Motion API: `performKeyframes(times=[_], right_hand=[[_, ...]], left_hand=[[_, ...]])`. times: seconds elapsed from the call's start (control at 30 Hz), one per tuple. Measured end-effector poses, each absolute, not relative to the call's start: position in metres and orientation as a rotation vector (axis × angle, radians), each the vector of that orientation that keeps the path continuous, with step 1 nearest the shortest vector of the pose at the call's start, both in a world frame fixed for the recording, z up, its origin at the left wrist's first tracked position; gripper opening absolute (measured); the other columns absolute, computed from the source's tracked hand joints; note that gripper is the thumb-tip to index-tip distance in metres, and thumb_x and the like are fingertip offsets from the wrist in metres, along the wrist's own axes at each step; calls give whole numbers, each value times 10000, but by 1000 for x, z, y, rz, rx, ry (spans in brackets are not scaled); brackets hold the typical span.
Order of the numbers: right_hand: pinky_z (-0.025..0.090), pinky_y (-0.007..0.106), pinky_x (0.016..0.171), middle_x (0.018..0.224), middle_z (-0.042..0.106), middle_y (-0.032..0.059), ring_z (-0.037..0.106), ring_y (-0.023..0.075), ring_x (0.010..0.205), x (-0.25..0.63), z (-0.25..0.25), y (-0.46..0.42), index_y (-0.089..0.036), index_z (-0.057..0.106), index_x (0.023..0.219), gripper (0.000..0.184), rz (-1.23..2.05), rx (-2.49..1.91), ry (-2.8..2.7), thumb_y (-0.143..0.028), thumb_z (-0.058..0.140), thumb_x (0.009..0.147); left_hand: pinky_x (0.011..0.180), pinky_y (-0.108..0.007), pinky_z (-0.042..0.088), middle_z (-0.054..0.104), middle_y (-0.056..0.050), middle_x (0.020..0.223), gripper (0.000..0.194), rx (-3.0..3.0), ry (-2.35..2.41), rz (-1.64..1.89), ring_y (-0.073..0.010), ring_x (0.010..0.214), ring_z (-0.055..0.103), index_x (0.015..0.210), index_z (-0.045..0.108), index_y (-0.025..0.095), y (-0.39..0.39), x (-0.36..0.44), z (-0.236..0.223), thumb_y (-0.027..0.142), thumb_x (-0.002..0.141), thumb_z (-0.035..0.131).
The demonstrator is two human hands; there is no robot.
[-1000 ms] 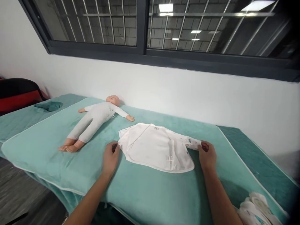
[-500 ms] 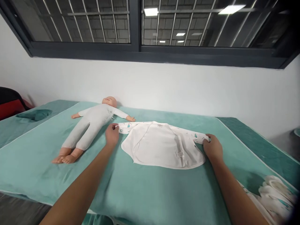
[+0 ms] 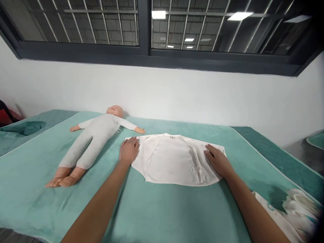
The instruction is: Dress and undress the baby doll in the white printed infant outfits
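A white baby shirt (image 3: 172,162) lies spread flat, its neckline away from me and its sleeves out to both sides. My left hand (image 3: 129,150) rests flat on the left sleeve, fingers stretched out. On the right, my right hand (image 3: 219,162) lies over the shirt near the sleeve and side, its fingers extended and apart from the thumb. Neither hand grips the cloth. Left of the shirt, a baby doll (image 3: 98,135) in a white body suit lies on its back, one arm reaching toward the shirt's left sleeve.
A green padded sheet (image 3: 162,212) covers the bed. White printed baby clothes (image 3: 298,212) are bundled at the lower right. A dark green cloth (image 3: 25,128) lies at the far left. Behind stand a white wall (image 3: 177,94) and a barred window (image 3: 149,57).
Both hands have let go of the sleeve ends and moved inward, now lying flat on the garment. The view has shifted slightly; the doll has stayed in place.
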State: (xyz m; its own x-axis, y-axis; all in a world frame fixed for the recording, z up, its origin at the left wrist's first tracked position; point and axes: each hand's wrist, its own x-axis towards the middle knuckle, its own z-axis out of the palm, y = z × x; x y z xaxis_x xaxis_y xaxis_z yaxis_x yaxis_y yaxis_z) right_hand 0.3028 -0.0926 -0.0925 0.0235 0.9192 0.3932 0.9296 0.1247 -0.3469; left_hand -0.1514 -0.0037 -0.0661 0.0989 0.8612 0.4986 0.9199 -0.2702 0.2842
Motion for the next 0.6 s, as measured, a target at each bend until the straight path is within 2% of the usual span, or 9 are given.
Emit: performKeyframes(times=[0.13,0.27,0.43,0.6], right_hand=[[365,470,1126,1447,516,119,472,279,1330,277,-64,-98,-165,569,1325,521,-75,-1772,-1751,-489,364,973],[372,403,1127,1447,523,78,478,234,1324,215,-44,-80,-191,499,1392,531,115,-1734,-1830,-495,379,973],[383,427,1086,1403,552,126,462,299,1303,164,-57,-38,-119,539,1346,478,6,-1936,-1975,-377,405,966],[262,438,1158,1487,457,156,333,313,1406,164,-72,-31,-68,494,1388,492,-115,-1950,-1994,-310,329,993]], left_hand=[[1088,-409,355,665,-52,1281,309,-2238,-1855,-869,-213,1249,567,1008,705,232,-3,-149,-65,219,939,404],[1105,-407,339,659,-52,1292,326,-2235,-1866,-831,-203,1270,550,1032,703,230,-4,-148,-64,228,945,389],[1097,-372,360,655,-45,1299,334,-2256,-1875,-800,-190,1272,549,1075,699,233,-3,-151,-65,236,941,393],[1091,-368,370,666,-42,1283,330,-2237,-1891,-844,-197,1243,570,1085,700,229,-1,-152,-66,243,938,405]])
